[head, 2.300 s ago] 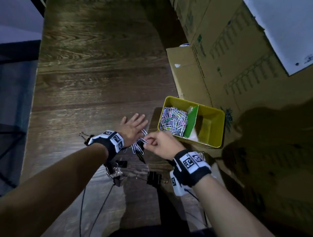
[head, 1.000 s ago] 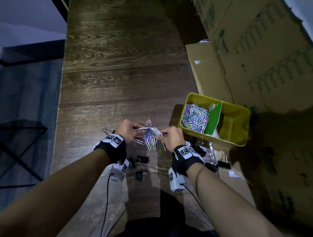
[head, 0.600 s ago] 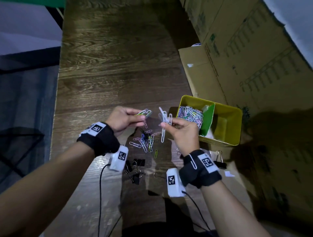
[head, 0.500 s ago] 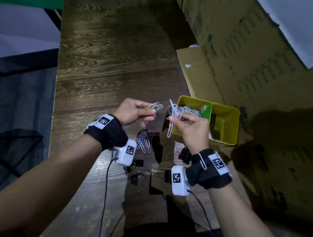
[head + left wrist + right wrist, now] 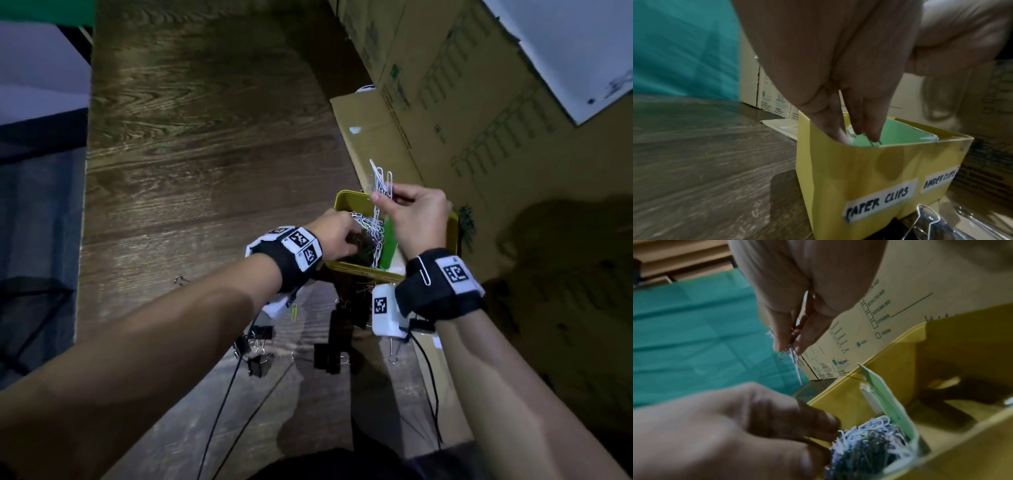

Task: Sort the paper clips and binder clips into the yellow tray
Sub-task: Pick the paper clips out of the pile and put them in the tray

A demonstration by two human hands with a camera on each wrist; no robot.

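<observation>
The yellow tray (image 5: pixel 346 198) stands on the wooden table, split by a green divider (image 5: pixel 388 240). Its front wall (image 5: pixel 859 170) bears the labels PAPER CLIPS and BINDER CLIPS. A heap of coloured paper clips (image 5: pixel 869 434) fills the left compartment. My left hand (image 5: pixel 337 233) dips into that compartment, and a thin wire clip shows at its pinched fingertips (image 5: pixel 871 134). My right hand (image 5: pixel 383 197) hovers over the tray and pinches a bunch of white paper clips (image 5: pixel 380 178), also seen hanging from its fingertips (image 5: pixel 785 344). The right compartment (image 5: pixel 941 402) looks mostly bare and shadowed.
Black binder clips (image 5: pixel 257 363) lie scattered on the table in front of the tray, with one close to its front wall (image 5: pixel 927 222). A yellow-green paper clip (image 5: pixel 294 312) lies near my left wrist. Cardboard boxes (image 5: pixel 479 102) stand right of and behind the tray. Cables (image 5: pixel 222 394) trail below my wrists.
Both hands lifted paper clips off the table pile and carried them right to the tray. The left hand has dropped into the paper clip compartment; the right has risen above the tray.
</observation>
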